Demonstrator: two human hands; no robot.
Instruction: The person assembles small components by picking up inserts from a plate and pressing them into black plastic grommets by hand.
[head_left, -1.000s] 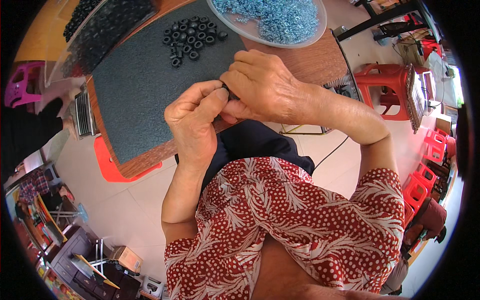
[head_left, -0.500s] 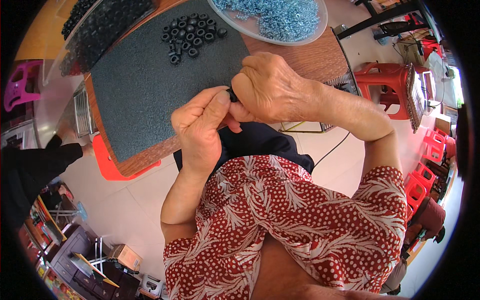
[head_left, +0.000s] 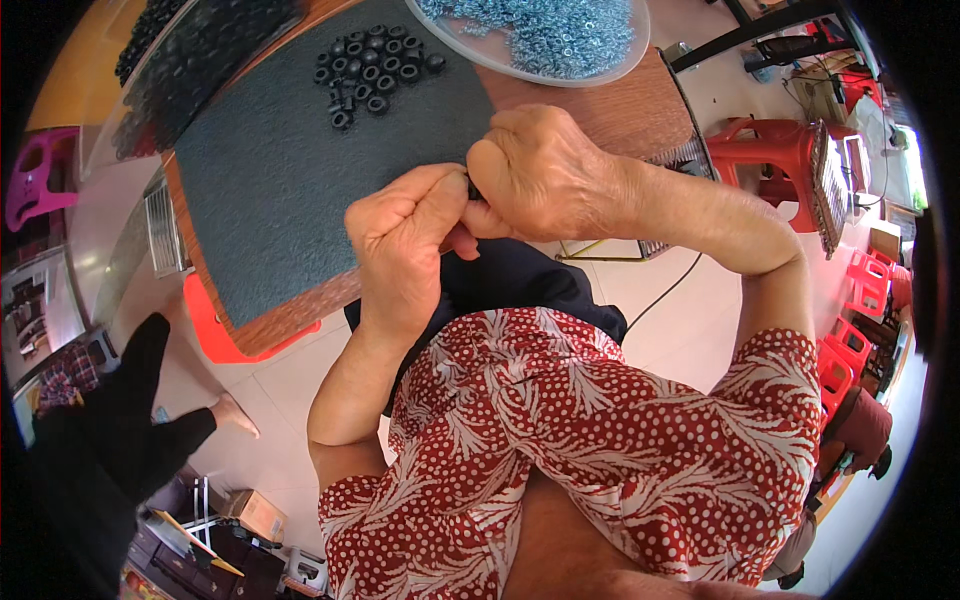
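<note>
Over the table's near edge, my left hand (head_left: 405, 235) and my right hand (head_left: 550, 180) meet, both closed. A small black ring-like part (head_left: 473, 188) shows between them, pinched by the left thumb and fingers. My right fist presses against its other side; whatever else its fingers hold is hidden. Beyond the hands, several loose black rings (head_left: 372, 75) lie in a cluster on a dark grey mat (head_left: 260, 200). A shallow clear tray (head_left: 600, 78) of tiny translucent blue rings (head_left: 575, 38) stands at the far right of the mat.
A clear container (head_left: 180, 100) of black pieces stands at the table's far left. Below the table's left corner is a red stool (head_left: 215, 325); another red stool (head_left: 765, 160) stands at right. A person in black trousers (head_left: 130, 420) is at left, one foot on the floor.
My hands stay together around the black part, with only a slight shift of the fingers. At left, the person in black has moved nearer, and a leg and bare foot now show.
</note>
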